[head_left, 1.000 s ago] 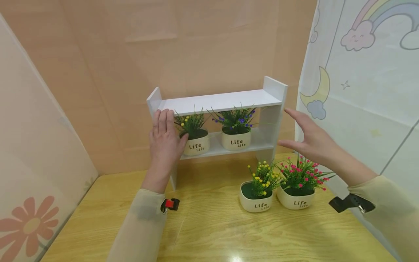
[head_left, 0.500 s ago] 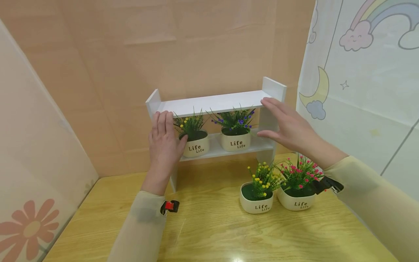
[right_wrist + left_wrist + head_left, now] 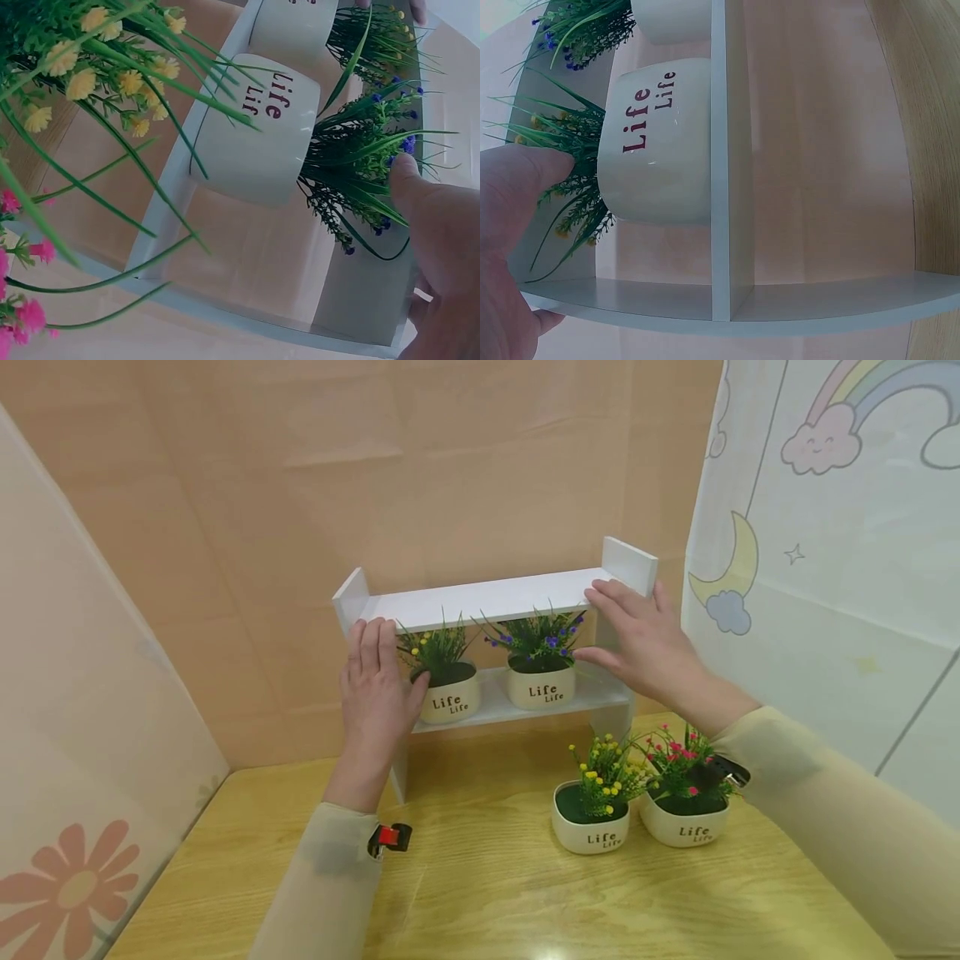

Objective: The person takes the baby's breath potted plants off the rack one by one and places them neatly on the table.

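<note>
A white two-tier shelf [image 3: 487, 597] stands on the wooden table. My left hand [image 3: 371, 693] rests at its upper left end, fingers straight over the front edge and thumb apart, near the leaves of a potted plant with yellow flowers [image 3: 450, 702]. At the upper right end, my right hand [image 3: 652, 647] touches the top board with extended fingers. Its thumb lies by a potted plant with purple flowers [image 3: 542, 689]. Both pots sit on the lower board. In the left wrist view, the left thumb [image 3: 551, 165] is inside the side panel and a fingertip shows outside it.
Two more cream pots stand on the table [image 3: 450, 877] before the shelf's right end: one with yellow flowers [image 3: 590, 827], one with pink flowers [image 3: 684, 822], partly hidden by the right wrist strap. Fabric walls [image 3: 487, 460] rise behind and at both sides.
My right hand has moved left from beside the shelf onto its upper right end. The left hand stays at the upper left end, and the pots keep their places.
</note>
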`<state>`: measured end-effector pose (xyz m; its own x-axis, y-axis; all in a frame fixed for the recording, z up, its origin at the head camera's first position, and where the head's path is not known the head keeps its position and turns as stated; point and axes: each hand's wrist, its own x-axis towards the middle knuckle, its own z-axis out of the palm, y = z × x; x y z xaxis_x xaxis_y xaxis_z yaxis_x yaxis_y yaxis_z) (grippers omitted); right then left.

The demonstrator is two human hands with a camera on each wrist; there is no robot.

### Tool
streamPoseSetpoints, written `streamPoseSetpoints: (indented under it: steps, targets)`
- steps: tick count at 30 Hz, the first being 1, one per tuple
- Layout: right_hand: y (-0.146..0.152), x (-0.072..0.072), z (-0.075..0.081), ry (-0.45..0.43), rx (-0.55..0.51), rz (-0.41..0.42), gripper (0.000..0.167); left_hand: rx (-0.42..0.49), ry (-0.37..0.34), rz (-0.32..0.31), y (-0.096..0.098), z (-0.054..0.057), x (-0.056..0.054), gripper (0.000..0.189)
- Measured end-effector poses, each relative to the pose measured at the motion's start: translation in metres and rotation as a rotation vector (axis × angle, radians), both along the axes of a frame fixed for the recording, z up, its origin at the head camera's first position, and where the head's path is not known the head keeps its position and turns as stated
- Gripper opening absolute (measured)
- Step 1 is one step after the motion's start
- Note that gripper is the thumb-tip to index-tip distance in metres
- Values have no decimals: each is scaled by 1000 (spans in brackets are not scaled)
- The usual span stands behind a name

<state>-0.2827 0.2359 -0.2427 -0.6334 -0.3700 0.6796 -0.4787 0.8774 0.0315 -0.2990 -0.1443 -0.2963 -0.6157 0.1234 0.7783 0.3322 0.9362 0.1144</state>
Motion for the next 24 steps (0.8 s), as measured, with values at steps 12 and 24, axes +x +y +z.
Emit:
streamPoseSetpoints:
  steps: [12,24]
  targets:
    - [0,-6,-3,-68,-53,37,87,-2,50,-4,-1,0,0,95]
    - [2,-15,-9,-71,-59,68,90,14,7,-8,-2,1,2,95]
